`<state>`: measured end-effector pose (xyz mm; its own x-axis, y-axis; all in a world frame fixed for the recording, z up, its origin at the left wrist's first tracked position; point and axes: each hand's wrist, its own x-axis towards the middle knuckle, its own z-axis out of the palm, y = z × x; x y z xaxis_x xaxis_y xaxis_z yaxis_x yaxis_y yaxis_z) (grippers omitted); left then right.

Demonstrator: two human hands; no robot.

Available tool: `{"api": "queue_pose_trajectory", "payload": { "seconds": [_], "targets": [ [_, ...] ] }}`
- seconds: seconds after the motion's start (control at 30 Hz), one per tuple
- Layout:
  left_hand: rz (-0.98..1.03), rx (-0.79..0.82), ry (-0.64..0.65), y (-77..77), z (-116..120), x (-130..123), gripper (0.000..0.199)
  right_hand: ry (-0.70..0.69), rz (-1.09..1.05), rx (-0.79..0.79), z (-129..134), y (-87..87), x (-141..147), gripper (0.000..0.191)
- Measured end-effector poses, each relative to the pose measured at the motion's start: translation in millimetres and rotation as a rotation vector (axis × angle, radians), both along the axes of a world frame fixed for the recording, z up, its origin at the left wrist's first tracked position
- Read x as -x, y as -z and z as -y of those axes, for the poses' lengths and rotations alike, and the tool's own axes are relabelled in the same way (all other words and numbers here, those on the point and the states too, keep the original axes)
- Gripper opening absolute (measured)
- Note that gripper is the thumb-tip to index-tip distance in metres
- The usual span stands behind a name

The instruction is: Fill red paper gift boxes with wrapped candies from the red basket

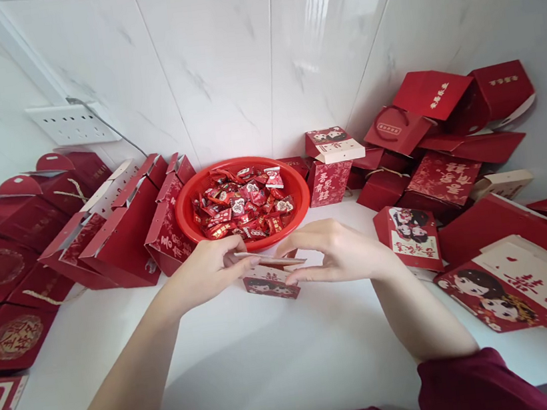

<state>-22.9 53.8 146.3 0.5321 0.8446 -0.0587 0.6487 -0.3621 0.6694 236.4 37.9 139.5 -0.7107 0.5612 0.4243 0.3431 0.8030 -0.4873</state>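
Observation:
A small red and cream gift box [271, 284] with a cartoon print stands on the white table in front of the basket, its top flaps raised. My left hand [211, 267] pinches the box's left top edge between thumb and fingers. On the other side, my right hand [334, 251] has its thumb and fingers at the right end of the top flap, curled round it. Just behind the box sits a red plastic basket [187, 226] holding many wrapped candies [238, 206]. The inside of the small box is mostly hidden.
Red gift boxes [126, 234] stand along the left. More boxes [444, 179] are piled at the right, with a large cartoon-printed one [526, 283] near the front. Behind are a tiled wall [215, 65] and a power socket [72, 124] with a cable.

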Motion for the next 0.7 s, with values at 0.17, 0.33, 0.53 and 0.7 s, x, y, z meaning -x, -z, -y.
{"api": "queue_pose_trajectory", "payload": {
  "seconds": [0.17,0.33,0.53,0.7],
  "targets": [
    [0.012,0.004,-0.028,4.0,-1.1,1.0,0.042,0.117,0.022,-0.018,-1.6,6.4,-0.3,0.021],
    [-0.056,-0.005,-0.025,8.4,-4.3,3.4,0.045,0.119,0.145,-0.032,-2.3,5.4,-3.3,0.022],
    [-0.216,-0.131,-0.014,9.2,-5.5,3.1,0.043,0.157,0.201,-0.04,-0.7,5.5,1.5,0.022],
    [-0.07,-0.238,0.014,5.9,-0.1,-1.5,0.014,0.181,0.23,0.011,0.9,6.2,7.0,0.02]
  ]
}}
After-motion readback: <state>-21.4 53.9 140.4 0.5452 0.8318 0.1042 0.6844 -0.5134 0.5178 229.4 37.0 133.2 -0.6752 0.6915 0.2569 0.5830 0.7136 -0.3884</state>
